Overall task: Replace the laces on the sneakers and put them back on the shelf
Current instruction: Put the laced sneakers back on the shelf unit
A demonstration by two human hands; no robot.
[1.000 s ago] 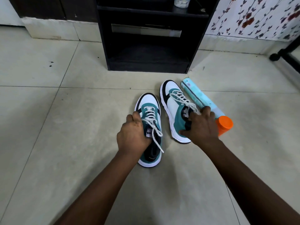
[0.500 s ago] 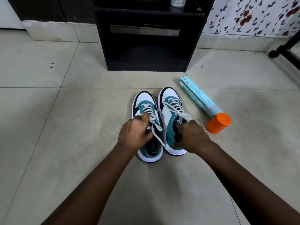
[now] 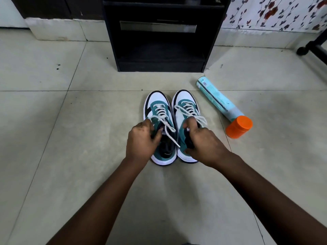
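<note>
The 2 sneakers now stand side by side at the centre of the frame, toes toward the black shelf unit (image 3: 161,34); a second ago they were apart and askew, the right one lying against the spray can (image 3: 223,107) to the right of centre; now that can is clear of them. The left hand (image 3: 142,141) curls over the tongue and collar of the left sneaker (image 3: 160,128), fingers hooked inside; the right hand (image 3: 201,140) grips the right sneaker (image 3: 185,121) the same way. Both pairs of white laces (image 3: 163,114) are threaded, so I judge the lacing done and the lift to the shelf due. The uppers are smooth white and teal panels with black trim on thick white soles; the laces are flat woven cord with loose ends; the can is a pale cylinder with a glossy orange cap, on matte grey tile (image 3: 70,156).
</note>
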